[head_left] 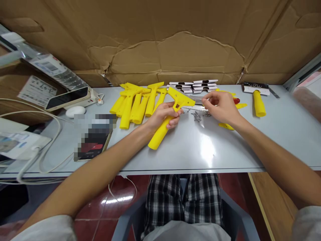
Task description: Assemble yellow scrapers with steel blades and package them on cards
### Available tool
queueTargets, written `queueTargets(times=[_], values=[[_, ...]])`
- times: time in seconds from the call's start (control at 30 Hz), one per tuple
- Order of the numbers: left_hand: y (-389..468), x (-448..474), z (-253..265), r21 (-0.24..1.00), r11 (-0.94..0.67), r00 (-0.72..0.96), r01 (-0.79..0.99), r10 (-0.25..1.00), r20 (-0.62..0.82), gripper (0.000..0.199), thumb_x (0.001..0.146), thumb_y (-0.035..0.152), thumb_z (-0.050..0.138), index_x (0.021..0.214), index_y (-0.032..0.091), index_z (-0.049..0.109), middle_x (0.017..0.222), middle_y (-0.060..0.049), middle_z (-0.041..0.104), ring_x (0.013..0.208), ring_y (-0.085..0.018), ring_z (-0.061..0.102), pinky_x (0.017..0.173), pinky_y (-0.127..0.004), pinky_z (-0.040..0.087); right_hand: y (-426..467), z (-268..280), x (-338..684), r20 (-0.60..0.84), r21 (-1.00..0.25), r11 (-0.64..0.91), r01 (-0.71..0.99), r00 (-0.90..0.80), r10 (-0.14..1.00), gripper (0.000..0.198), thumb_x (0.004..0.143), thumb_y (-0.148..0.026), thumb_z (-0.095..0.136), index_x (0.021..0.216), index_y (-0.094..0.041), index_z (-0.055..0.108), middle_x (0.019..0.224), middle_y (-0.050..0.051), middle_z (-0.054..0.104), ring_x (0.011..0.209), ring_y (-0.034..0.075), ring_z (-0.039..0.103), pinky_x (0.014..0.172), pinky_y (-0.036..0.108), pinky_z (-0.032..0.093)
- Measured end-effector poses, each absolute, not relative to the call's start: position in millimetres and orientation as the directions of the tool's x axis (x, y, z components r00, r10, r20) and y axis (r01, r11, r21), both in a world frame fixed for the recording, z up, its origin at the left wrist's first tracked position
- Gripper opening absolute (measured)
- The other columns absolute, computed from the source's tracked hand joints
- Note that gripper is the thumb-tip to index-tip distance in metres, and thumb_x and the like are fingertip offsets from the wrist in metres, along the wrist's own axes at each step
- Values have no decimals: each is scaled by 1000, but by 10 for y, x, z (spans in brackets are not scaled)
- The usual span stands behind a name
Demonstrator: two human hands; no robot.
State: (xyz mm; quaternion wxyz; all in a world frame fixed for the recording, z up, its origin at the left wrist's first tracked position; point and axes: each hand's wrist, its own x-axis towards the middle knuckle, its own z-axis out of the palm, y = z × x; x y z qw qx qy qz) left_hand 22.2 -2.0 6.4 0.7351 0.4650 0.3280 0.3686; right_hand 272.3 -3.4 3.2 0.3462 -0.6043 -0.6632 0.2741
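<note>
My left hand (167, 115) is wrapped round the neck of a yellow plastic scraper handle (160, 135), its wide head tilted up to the right and its round grip end toward me. My right hand (220, 105) is beside that head, thumb and fingers pinched together; what they hold, if anything, is too small to make out. Thin metal strips (198, 101) lie by its fingertips. Below them are small piles of screws (197, 116). Partly hidden behind my right hand are yellow plastic pieces (227, 126) and a red object (236, 100).
Several yellow handles (129, 107) are heaped left of my hands. Stacked small packets (180, 87) stand at the back against cardboard (175, 57). Another scraper (259, 103) with a black-and-white cover lies right. A phone (94, 140), cables (59, 130) and a bottle (54, 67) occupy the left.
</note>
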Motion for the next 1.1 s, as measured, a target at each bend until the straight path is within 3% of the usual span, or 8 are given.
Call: queueTargets(times=[0.13, 0.37, 0.67, 1.1], values=[[-42, 239, 92, 907, 319, 510, -274, 848, -144, 29, 55, 14, 73, 70, 19, 49, 69, 4, 58, 39, -3, 41, 31, -17, 29, 20, -21, 2840, 259, -542, 263, 799, -139, 956, 30, 98, -30, 59, 113, -13, 79, 88, 5, 70, 77, 7, 58, 95, 26, 42], [-39, 244, 80, 914, 320, 507, -249, 847, -158, 28, 53, 14, 70, 69, 19, 48, 67, 4, 57, 38, -4, 42, 30, -18, 29, 86, -10, 2944, 106, -412, 288, 865, -269, 957, 29, 93, -20, 61, 111, -17, 84, 95, 4, 72, 82, 9, 59, 85, 22, 36], [-74, 271, 77, 916, 317, 486, -245, 858, -167, 31, 52, 14, 70, 70, 21, 45, 67, 4, 57, 38, -4, 43, 29, -19, 27, 78, -80, 2960, 71, -419, 436, 797, -450, 890, 27, 89, -17, 68, 107, -19, 87, 106, 4, 72, 84, 5, 52, 81, 18, 32], [-77, 260, 43, 920, 314, 541, -233, 828, -146, 30, 53, 16, 71, 72, 20, 48, 67, 4, 58, 36, -5, 42, 29, -20, 28, 47, -85, 2854, 24, -360, 427, 829, -449, 893, 27, 95, -15, 63, 109, -16, 87, 108, 5, 71, 89, 6, 53, 81, 18, 30]])
